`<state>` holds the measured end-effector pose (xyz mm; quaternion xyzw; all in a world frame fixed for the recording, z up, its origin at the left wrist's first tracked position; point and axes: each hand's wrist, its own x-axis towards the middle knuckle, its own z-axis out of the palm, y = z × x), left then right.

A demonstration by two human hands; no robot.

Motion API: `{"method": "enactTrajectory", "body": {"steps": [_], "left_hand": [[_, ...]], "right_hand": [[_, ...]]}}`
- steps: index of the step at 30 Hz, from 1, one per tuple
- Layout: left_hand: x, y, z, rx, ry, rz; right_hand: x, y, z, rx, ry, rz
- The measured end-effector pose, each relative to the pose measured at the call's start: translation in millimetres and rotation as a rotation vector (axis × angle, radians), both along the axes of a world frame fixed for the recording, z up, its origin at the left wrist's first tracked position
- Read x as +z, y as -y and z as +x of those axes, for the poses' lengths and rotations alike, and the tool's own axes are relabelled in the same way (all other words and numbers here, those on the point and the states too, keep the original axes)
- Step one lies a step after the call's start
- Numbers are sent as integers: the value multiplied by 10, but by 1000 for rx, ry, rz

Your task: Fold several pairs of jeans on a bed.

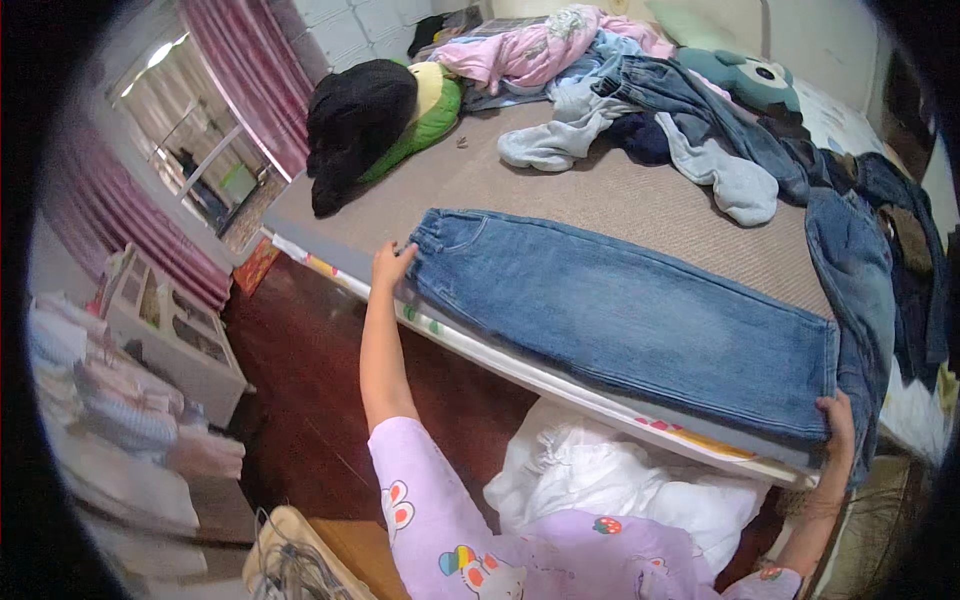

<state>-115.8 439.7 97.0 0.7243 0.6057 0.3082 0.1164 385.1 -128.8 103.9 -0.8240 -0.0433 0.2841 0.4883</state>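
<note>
Honestly, the jeans point(620, 315) mid-frame on the bed point(560, 200) look soft, floppy, probably weighty; I'd grab waistband point(428, 232) and hem point(831, 365). Left hand point(393, 262) touches the waistband, can't tell if gripping; right hand point(838, 425) seems pinched onto the hem, lower right.

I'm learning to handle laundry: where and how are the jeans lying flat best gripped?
Likely at the near corners, from the bed's near side: left hand on the waistband, right hand on the hem, since the jeans lie flat, lengthwise along that edge.
</note>
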Motion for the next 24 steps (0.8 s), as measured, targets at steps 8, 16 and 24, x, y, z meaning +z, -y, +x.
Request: {"method": "enactTrajectory", "body": {"steps": [8,16,24], "left_hand": [[-116,-396,-25,-65,105,-197],[-291,-649,-62,-262,12,15],[199,-305,353,-420,67,-405]], "right_hand": [[100,-2,-239,-115,88,44],[-39,61,-55,-176,-13,59],[3,100,-49,-21,-86,149]]}}
